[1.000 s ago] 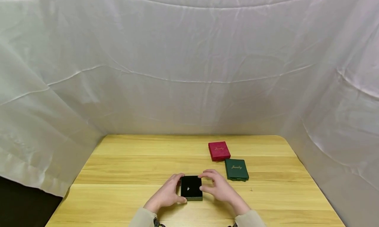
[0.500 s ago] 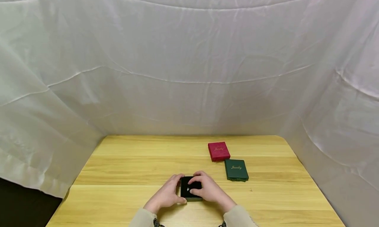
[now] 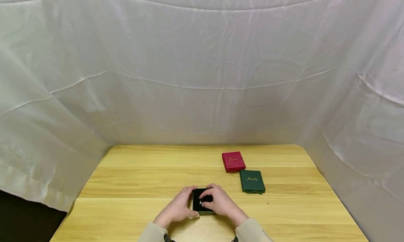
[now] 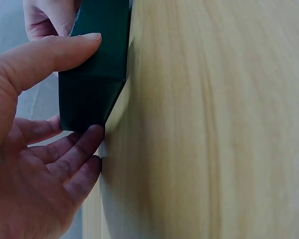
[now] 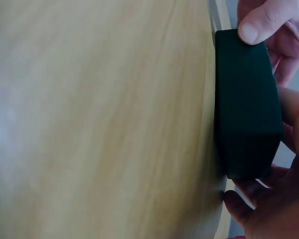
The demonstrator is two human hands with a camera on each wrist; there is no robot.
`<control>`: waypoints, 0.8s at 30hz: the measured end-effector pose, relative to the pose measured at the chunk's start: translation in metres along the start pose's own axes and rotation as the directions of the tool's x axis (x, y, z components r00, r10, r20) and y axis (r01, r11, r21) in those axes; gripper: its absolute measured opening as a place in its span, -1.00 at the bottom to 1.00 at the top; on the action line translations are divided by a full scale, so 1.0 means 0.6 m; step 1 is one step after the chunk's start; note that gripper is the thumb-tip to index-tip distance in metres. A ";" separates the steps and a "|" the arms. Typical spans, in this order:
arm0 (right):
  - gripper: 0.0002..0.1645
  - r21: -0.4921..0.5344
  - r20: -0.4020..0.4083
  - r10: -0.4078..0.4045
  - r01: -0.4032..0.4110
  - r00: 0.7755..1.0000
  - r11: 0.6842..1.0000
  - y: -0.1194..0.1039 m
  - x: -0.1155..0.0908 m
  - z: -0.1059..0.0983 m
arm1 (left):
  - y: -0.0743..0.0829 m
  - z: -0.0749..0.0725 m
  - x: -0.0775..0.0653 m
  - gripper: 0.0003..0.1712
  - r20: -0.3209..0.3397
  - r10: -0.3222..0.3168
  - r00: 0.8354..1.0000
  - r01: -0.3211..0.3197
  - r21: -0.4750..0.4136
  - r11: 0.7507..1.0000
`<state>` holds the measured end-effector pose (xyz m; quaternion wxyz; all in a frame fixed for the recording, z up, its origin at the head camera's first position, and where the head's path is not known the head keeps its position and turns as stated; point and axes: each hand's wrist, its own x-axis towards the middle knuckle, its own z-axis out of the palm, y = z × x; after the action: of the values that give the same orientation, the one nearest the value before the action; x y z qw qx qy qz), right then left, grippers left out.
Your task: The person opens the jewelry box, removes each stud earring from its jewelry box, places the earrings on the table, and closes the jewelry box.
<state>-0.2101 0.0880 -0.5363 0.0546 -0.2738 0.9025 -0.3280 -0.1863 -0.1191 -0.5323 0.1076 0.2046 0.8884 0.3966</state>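
Note:
An uncovered dark green jewellery box with a black insert sits near the front of the table. On the insert lies a tiny silver star-shaped piece, partly crowded by fingertips. My left hand grips the box from its left, thumb on the front wall and fingers at the back corner; the left wrist view shows this thumb on the green side. Over the insert's right half is my right hand, its thumb and index finger bent beside the star with a gap between their tips. The right wrist view hides those tips.
Behind and to the right lie a dark green square lid or box lettered "Jewelry" and a red jewellery box, nearly touching at their corners. The wooden table is bounded by pale hanging cloth.
My right hand has moved left from the box's right edge to over the insert, its thumb and index finger reaching the star. My left hand has kept its hold.

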 end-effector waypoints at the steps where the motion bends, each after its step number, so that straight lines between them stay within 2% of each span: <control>1: -0.81 -0.004 -0.003 0.003 -0.003 1.000 1.000 0.000 0.001 0.001 | 0.000 0.000 0.000 0.04 0.000 -0.002 1.000 0.002 0.000 1.000; 24: -0.90 -0.028 -0.048 0.007 -0.009 0.999 1.000 -0.006 0.002 0.002 | 0.001 0.002 0.000 0.05 -0.009 0.000 1.000 0.000 0.016 1.000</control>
<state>-0.2092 0.0842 -0.5351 0.0303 -0.2630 0.9091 -0.3216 -0.1859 -0.1179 -0.5325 0.1017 0.2037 0.8921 0.3903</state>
